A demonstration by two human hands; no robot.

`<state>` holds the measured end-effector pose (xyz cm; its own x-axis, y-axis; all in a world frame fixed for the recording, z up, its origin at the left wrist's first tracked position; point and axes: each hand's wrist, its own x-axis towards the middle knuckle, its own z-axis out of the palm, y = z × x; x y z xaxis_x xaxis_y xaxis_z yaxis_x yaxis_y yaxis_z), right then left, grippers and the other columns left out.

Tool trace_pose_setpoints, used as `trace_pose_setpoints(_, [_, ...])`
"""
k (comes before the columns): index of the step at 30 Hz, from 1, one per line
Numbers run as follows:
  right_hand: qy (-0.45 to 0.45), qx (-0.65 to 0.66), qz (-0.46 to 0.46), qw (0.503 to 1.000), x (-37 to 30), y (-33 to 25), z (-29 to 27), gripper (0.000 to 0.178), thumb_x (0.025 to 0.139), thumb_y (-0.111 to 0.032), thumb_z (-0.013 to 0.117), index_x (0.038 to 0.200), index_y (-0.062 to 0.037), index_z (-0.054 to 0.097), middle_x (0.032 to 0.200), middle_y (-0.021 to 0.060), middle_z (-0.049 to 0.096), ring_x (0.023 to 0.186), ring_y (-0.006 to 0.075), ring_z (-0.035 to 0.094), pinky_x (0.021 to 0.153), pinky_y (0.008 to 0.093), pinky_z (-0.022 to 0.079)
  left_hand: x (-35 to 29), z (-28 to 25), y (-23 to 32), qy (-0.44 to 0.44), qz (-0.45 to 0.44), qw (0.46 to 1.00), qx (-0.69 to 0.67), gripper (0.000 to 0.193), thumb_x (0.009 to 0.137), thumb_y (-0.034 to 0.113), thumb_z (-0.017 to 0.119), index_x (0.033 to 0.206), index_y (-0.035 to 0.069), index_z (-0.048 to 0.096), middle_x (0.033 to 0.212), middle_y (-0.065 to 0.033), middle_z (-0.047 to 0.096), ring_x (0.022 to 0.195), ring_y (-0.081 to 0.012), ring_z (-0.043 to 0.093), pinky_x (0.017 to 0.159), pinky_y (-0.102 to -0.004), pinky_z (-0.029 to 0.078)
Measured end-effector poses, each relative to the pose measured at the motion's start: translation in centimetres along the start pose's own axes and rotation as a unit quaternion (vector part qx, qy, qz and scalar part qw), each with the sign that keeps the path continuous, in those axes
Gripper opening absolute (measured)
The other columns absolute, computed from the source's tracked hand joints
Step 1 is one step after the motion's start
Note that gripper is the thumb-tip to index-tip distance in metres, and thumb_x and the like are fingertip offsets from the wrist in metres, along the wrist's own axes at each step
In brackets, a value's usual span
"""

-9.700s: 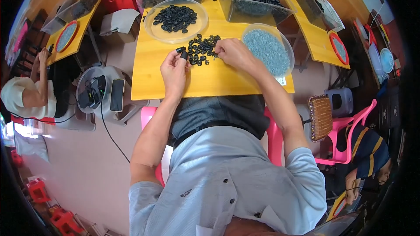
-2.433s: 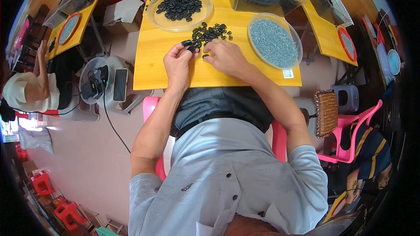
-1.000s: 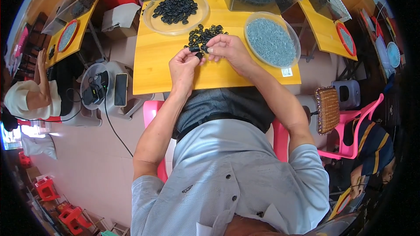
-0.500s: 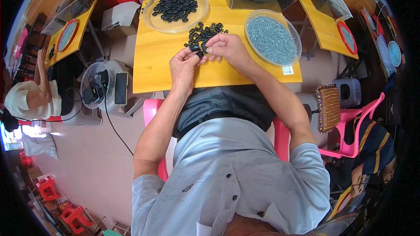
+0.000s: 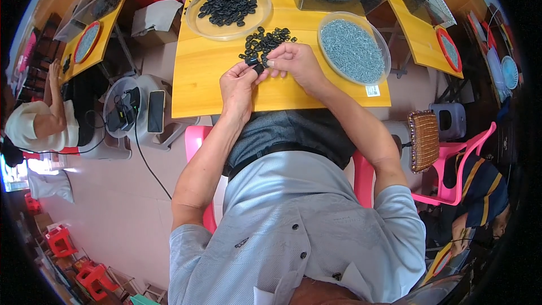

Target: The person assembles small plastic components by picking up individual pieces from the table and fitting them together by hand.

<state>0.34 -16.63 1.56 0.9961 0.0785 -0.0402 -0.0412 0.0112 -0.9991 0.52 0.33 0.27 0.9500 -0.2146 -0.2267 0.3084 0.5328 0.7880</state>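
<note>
My left hand is closed at the near side of a loose pile of small black oval plastic parts. Black covers or pieces show at its thumb and index fingertips, and a small black part sits between the two hands. My right hand pinches at that part from the right, its fingertips almost touching the left ones. Screws or pins seem to fill the round clear tub right of my right hand; they are thin and silvery. A shallow clear round dish beyond my left hand holds more black parts.
Large clear bins of black parts stand at the far edge of the yellow table. A stool with a phone and a tub with a black device are at left. Co-workers sit on both sides; a pink chair is at right.
The view has shifted very slightly. Both hands stay together at the same spot, with only tiny finger movement.
</note>
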Motion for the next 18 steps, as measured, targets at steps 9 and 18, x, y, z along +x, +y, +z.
trace_pose_setpoints(9, [0.005, 0.001, -0.014, 1.0, -0.3, 0.1, 0.3, 0.01, 0.085, -0.007, 0.067, 0.092, -0.0005, 0.066, 0.074, 0.0052, 0.068, 0.061, 0.009, 0.062, 0.054, 0.0214, 0.044, -0.2, -0.2, -0.4, -0.003, 0.004, 1.0, -0.006, 0.016, 0.087, -0.007, 0.056, 0.102, -0.009, 0.061, 0.094, -0.0144, 0.067, 0.084, -0.0197, 0.068, 0.078, -0.0252, 0.059])
trace_pose_setpoints(18, [-0.042, -0.067, 0.018, 0.997, -0.3, -2.2, -1.8, 0.011, 0.082, -0.01, 0.069, 0.09, -0.0035, 0.065, 0.069, 0.0012, 0.063, 0.058, 0.0082, 0.058, 0.054, 0.0206, 0.042, 0.3, -0.5, -1.3, -0.096, 0.142, 0.951, 0.258, 0.029, 0.081, -0.009, 0.063, 0.11, -0.007, 0.06, 0.089, -0.0086, 0.067, 0.076, -0.0105, 0.064, 0.07, -0.021, 0.051])
